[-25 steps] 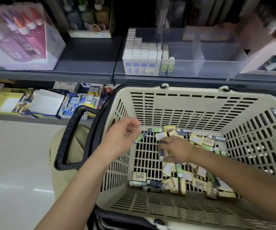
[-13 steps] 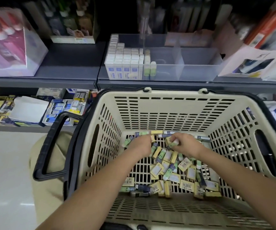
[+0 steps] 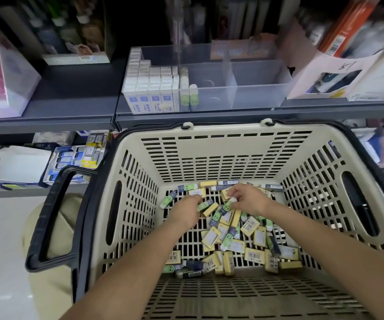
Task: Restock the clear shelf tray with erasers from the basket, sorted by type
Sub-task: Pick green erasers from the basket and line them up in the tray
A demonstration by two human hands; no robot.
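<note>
– Nearest the camera, inside the basket (image 3: 228,158), what is being handled?
– Two bare forearms are being stretched down past its near wall. Both hands are being held low among the loose erasers (image 3: 251,228) on its slotted floor.
– How is the left hand (image 3: 186,210) being used?
– Its fingers are being curled round a green-sleeved eraser (image 3: 203,206), which is being held just above a yellow one (image 3: 210,209).
– And the right hand (image 3: 246,202)?
– A white-tipped green eraser (image 3: 229,204) is being pinched between its thumb and fingers, just beside the left hand's piece. The two hands are being held near each other, apart.
– What is being carried around them?
– Yellow, green and dark blue erasers (image 3: 193,265) are being carried in a jumble, mostly towards the right and the near wall. A black handle (image 3: 48,218) is being shown folded out at the basket's left side.
– Where is the clear shelf tray (image 3: 255,93) being displayed?
– Beyond the basket's far rim, on the dark grey shelf (image 3: 71,95). Upright white-and-blue boxed erasers (image 3: 149,88) are being held in rows at its left end. Green erasers (image 3: 192,95) are being stood just to their right, and whether a divider is parting them cannot be told.
– And farther back?
– Blurred packages are being shown behind and beside the tray. Their kinds cannot be told.
</note>
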